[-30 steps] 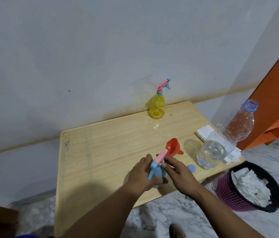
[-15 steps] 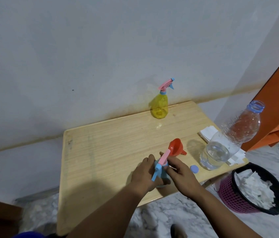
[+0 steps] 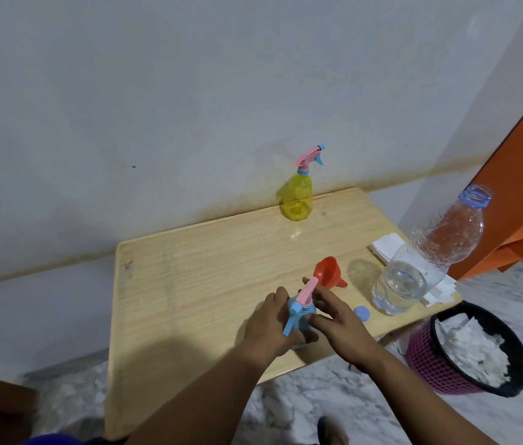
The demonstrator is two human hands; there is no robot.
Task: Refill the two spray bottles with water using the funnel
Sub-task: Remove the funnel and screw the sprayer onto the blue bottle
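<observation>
Left hand (image 3: 271, 326) grips the blue spray bottle (image 3: 301, 326) near the table's (image 3: 189, 284) front edge; right hand (image 3: 338, 319) pinches its pink spray head (image 3: 305, 292). Orange funnel (image 3: 329, 273) lies just behind; yellow spray bottle (image 3: 297, 195) stands by the wall. Risk: the open water bottle (image 3: 427, 261), close beside the right arm, tips if bumped. Blue bottle's body is mostly hidden, so its water level is unreadable.

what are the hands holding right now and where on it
Both hold the blue spray bottle: left hand grips its body, right hand fingers are at its collar below the pink spray head.
</observation>
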